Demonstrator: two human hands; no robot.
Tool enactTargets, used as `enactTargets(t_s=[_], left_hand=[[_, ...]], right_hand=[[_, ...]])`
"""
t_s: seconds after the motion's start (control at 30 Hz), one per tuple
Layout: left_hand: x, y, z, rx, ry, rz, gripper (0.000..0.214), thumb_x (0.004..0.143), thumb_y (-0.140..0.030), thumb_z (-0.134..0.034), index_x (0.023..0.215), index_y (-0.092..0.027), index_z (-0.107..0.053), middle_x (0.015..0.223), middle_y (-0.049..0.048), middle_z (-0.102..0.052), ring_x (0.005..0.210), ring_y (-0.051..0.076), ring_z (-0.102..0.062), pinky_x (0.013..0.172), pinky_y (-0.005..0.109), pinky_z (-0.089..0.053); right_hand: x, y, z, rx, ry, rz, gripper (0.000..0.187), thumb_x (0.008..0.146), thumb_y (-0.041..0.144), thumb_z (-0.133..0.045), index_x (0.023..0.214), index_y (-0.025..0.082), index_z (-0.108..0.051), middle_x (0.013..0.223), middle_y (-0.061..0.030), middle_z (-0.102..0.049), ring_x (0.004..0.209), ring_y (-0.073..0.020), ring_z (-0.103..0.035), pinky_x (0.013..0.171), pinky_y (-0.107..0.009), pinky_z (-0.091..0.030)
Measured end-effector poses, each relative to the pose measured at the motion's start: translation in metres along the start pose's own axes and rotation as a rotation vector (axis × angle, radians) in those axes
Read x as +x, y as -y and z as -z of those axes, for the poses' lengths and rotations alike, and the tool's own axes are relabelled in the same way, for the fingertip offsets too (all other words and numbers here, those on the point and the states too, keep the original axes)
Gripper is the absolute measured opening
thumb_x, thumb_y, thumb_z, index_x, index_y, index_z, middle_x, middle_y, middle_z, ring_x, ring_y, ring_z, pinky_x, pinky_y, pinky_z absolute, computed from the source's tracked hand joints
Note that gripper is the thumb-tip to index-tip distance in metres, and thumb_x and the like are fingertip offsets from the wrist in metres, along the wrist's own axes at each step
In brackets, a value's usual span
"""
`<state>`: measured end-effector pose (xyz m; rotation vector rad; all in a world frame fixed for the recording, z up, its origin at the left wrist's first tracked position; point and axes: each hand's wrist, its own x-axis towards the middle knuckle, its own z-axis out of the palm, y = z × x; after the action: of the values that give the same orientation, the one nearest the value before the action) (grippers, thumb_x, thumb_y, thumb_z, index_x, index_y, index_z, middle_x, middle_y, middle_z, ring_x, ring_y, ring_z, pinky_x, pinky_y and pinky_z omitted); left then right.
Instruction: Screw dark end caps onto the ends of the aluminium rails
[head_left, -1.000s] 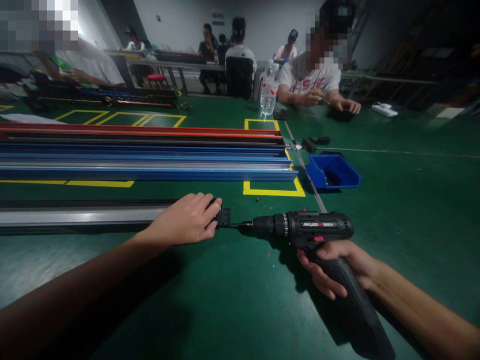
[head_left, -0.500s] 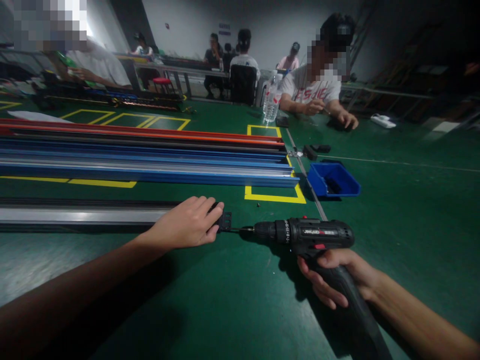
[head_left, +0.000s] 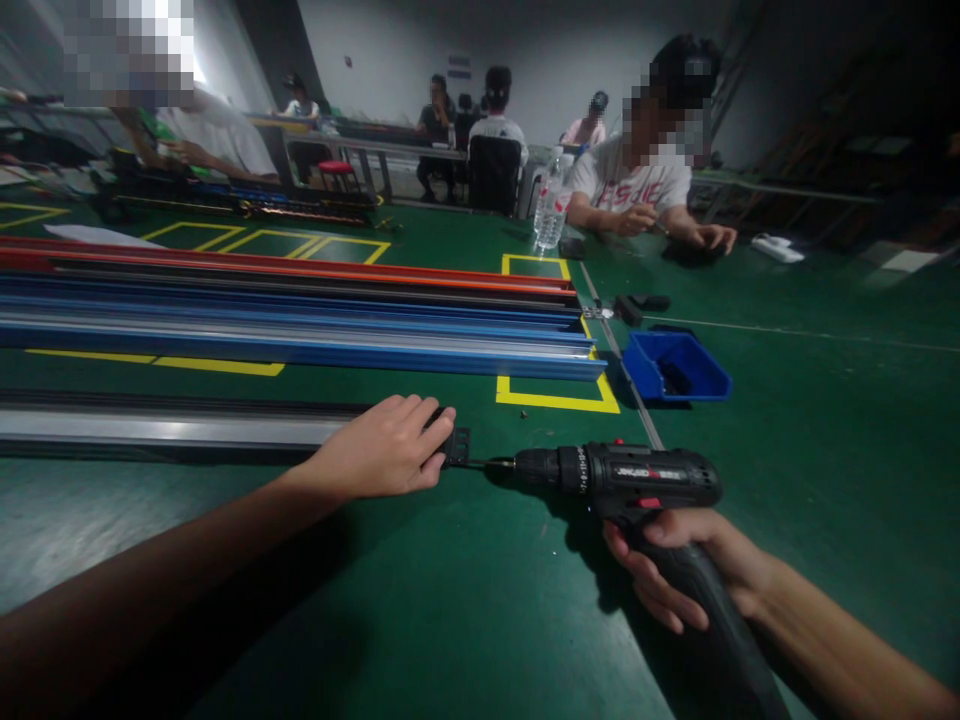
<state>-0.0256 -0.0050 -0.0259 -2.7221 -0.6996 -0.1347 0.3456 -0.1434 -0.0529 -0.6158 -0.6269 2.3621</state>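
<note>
My right hand [head_left: 675, 570] is wrapped round the handle of a black cordless drill [head_left: 652, 475], which lies level and points left. Its long thin bit [head_left: 484, 463] reaches the black end bracket [head_left: 460, 443] of a long black and silver metal rail [head_left: 187, 430]. My left hand [head_left: 394, 445] is closed over that end of the rail, its fingers gripping round the bracket. Whether the bit's tip sits in a screw is hidden. A tiny screw-like piece [head_left: 523, 414] lies on the green table just beyond the bit.
Blue rails [head_left: 300, 330] and an orange rail [head_left: 337, 268] lie side by side beyond my rail. To the right stands a blue bin [head_left: 675, 365] with dark parts inside. Water bottles [head_left: 553, 205] and a seated person [head_left: 637, 190] are across the table [head_left: 825, 420].
The whole view has shifted slightly, so everything appears a little further right and lower. Both hands keep their holds, and the drill stays lined up with the rail's end.
</note>
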Motion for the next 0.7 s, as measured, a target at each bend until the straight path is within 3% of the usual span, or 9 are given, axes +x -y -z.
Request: enactTargets(t_s=[0.7], left_hand=[[-0.0001,0.0003,-0.0014,0.007,0.0,0.008,0.045,0.095,-0.028,-0.05,0.131,-0.004,-0.06,0.114,0.0223,-0.067,0.097,0.032,-0.065,0.08,0.044,-0.054]], right_hand=[[0.0016,0.0025,-0.0011,-0.025,0.017,0.007,0.035,0.09,0.028,-0.056,0.113,0.004,-0.069,0.081,-0.0051,-0.069,0.046,-0.0074,-0.061,0.058,-0.025,-0.059]])
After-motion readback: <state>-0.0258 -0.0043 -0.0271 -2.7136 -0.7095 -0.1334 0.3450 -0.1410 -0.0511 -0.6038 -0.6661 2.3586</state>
